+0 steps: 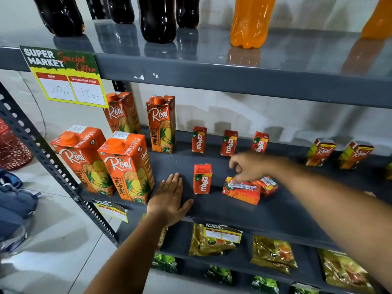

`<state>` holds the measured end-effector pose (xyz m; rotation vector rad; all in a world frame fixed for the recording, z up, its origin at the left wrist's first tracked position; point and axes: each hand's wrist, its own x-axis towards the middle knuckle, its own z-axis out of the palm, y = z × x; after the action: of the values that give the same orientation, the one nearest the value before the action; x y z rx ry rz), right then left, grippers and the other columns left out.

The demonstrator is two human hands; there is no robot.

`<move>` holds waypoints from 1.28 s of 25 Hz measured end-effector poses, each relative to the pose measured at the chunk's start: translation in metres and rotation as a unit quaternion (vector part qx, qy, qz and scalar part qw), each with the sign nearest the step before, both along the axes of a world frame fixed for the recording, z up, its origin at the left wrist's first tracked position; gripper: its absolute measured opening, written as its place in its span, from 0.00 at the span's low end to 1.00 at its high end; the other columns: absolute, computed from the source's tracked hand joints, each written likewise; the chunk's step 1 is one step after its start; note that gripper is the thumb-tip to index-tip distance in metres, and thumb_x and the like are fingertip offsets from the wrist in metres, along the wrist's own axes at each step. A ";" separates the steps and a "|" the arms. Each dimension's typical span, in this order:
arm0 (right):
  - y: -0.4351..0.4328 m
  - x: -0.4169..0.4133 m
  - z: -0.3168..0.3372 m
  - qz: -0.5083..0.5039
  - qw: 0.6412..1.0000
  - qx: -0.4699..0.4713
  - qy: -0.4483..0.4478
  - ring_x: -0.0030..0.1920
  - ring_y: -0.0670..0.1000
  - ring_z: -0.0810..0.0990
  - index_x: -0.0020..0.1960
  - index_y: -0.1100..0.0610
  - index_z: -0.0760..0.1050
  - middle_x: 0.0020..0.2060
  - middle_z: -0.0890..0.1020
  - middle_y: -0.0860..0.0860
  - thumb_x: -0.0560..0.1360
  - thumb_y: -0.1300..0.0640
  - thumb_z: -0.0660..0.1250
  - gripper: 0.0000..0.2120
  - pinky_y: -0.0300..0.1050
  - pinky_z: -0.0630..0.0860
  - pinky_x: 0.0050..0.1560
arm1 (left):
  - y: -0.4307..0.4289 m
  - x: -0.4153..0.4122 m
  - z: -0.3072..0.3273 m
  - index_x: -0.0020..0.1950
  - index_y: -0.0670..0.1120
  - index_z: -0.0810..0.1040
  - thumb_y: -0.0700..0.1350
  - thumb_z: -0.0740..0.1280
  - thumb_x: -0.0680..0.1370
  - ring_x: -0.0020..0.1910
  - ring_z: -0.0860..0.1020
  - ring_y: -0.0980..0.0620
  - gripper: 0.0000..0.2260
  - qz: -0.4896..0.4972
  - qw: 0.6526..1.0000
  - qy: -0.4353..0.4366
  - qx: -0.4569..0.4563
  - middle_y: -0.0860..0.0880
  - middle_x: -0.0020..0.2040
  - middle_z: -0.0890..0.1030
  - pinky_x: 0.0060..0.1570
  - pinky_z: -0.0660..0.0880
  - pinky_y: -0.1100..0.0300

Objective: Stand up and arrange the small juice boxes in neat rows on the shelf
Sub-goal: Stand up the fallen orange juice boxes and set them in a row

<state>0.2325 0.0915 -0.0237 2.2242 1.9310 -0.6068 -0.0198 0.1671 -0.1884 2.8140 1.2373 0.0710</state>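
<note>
Three small red Maaza boxes (228, 143) stand in a back row on the dark grey shelf (254, 213). A fourth Maaza box (202, 179) stands alone nearer the front. Two more lie on their sides: one (241, 192) in front and another (267, 185) behind it. My right hand (248, 166) hovers right over the lying boxes, fingers curled and blurred, touching the front one's top. My left hand (169, 198) rests flat and open on the shelf, left of the standing front box.
Several tall Real pineapple cartons (127, 166) fill the shelf's left end. Two small Real boxes (339, 153) stand at the back right. Cola and orange bottles (250, 22) stand on the shelf above, snack packets (273, 257) below. A price sign (65, 77) hangs at upper left.
</note>
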 end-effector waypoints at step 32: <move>-0.032 -0.030 -0.124 -0.344 0.819 0.420 0.183 0.41 0.51 0.75 0.45 0.53 0.65 0.41 0.75 0.51 0.59 0.50 0.79 0.26 0.37 0.64 0.32 | -0.001 0.000 0.000 0.77 0.43 0.43 0.68 0.41 0.74 0.78 0.42 0.50 0.40 0.013 1.000 0.005 0.012 0.46 0.80 0.44 0.72 0.39 0.55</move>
<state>0.2028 0.0591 -0.1481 3.6921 1.6638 -0.2442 -0.0198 0.1659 -0.1881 2.8231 1.2830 0.0747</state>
